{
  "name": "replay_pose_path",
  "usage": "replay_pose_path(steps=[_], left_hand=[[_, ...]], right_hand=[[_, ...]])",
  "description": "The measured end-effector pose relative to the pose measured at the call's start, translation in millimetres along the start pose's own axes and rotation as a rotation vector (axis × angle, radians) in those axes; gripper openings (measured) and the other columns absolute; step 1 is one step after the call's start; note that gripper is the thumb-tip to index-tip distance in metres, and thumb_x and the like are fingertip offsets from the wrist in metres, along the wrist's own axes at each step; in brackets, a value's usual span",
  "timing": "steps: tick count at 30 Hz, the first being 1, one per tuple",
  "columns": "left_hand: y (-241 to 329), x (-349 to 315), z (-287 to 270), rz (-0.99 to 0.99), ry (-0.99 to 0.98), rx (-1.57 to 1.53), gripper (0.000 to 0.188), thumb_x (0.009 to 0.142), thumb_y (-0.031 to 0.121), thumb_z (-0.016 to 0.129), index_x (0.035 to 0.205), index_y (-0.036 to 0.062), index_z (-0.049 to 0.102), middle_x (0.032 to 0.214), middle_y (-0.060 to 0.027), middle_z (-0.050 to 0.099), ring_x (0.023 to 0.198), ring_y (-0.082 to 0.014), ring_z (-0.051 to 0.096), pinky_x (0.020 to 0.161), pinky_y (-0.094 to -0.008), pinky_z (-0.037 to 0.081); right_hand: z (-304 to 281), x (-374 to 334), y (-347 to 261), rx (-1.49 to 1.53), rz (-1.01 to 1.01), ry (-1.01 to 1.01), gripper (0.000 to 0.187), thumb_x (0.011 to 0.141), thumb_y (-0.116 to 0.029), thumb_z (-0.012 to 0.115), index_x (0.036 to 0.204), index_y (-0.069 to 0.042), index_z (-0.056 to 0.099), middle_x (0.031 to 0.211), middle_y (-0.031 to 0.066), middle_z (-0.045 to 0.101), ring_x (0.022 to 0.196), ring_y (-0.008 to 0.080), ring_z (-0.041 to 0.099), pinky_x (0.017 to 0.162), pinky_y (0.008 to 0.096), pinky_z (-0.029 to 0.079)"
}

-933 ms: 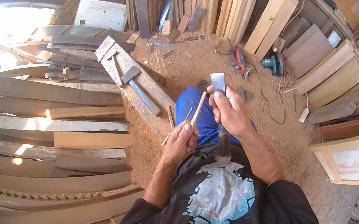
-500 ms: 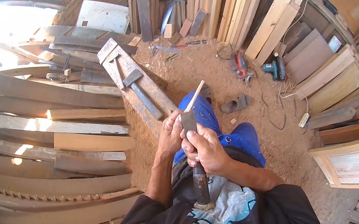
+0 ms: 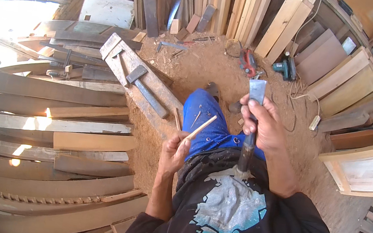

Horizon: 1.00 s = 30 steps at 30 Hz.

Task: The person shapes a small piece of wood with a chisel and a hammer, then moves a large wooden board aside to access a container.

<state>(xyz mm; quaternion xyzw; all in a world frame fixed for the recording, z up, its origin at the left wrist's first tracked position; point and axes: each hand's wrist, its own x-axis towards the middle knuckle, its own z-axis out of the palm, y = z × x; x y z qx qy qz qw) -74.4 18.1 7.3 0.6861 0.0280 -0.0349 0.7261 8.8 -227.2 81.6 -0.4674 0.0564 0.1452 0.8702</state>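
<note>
My left hand (image 3: 175,149) pinches a thin, pale wooden stick (image 3: 203,127), which slants up to the right over my blue-trousered lap. On the right, my right hand (image 3: 262,124) is wrapped round a chisel (image 3: 257,91). Its wide flat blade points away from me, while the dark handle (image 3: 246,158) runs back to my shirt front. Stick and chisel are apart. Slivers of wood lie on my thigh and beside it. Left of my knee, a hammer (image 3: 149,97) rests on a worn low wooden bench (image 3: 120,48), alongside a smaller slender tool.
Stacked boards (image 3: 91,143) fill the left side. Upright planks lean at the back. A red power tool (image 3: 248,63) and a teal circular saw (image 3: 284,69) sit on the sawdust-covered ground, with a cable trailing right. A framed wooden panel (image 3: 364,169) stands at the right.
My hands have parted. The right one has swung the chisel up and right, turning its blade into view; the left has lowered slightly with the stick, now tilted more to the right.
</note>
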Motion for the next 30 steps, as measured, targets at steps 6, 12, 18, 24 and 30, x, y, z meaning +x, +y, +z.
replay_pose_path(steps=[6,12,18,24,30], left_hand=[[17.6,23.7,-2.6,0.194,-0.01,0.172,0.013,0.092,0.012,0.061,0.101,0.002,0.062,0.077,0.0044,0.048,0.066,-0.0035,0.04,0.057,-0.0196,0.034],[16.6,19.5,7.3,0.096,0.0,0.202,0.013,0.093,0.013,0.06,0.097,0.001,0.063,0.075,0.0004,0.05,0.067,-0.0083,0.046,0.06,-0.0241,0.04],[22.8,18.0,15.3,-0.162,-0.376,0.11,0.031,0.102,0.028,0.044,0.095,0.0019,0.059,0.07,-0.003,0.053,0.062,-0.0118,0.051,0.059,-0.0244,0.042],[21.7,26.5,29.5,-0.282,-0.163,-0.302,0.028,0.104,0.028,0.036,0.091,0.008,0.049,0.063,0.0016,0.043,0.054,-0.0079,0.043,0.049,-0.0209,0.036],[-3.2,48.5,25.0,0.061,0.109,-0.092,0.021,0.102,0.023,0.044,0.11,0.0057,0.053,0.078,-0.002,0.058,0.072,-0.0088,0.054,0.067,-0.0235,0.047]], right_hand=[[9.1,10.1,1.6,-0.341,0.016,-0.105,0.022,0.091,-0.026,0.065,0.089,-0.004,0.063,0.072,-0.0023,0.056,0.05,0.001,0.044,0.042,0.0178,0.037],[6.2,10.6,13.2,-0.631,-0.117,-0.094,0.026,0.092,-0.029,0.063,0.081,-0.006,0.062,0.065,-0.0051,0.052,0.058,0.0028,0.043,0.051,0.0235,0.037],[8.2,19.7,18.2,-0.884,-0.224,-0.161,0.025,0.095,-0.025,0.054,0.082,-0.004,0.059,0.067,-0.0014,0.053,0.062,0.0053,0.044,0.055,0.0262,0.038],[31.4,17.1,30.4,-0.223,-0.142,-0.001,0.021,0.1,-0.022,0.043,0.111,-0.005,0.046,0.076,0.0044,0.053,0.053,0.0081,0.046,0.049,0.0247,0.042],[65.5,-14.0,58.4,0.26,0.363,-0.295,0.024,0.098,-0.03,0.051,0.108,-0.009,0.049,0.074,0.0036,0.052,0.048,0.0099,0.045,0.045,0.0305,0.044]])
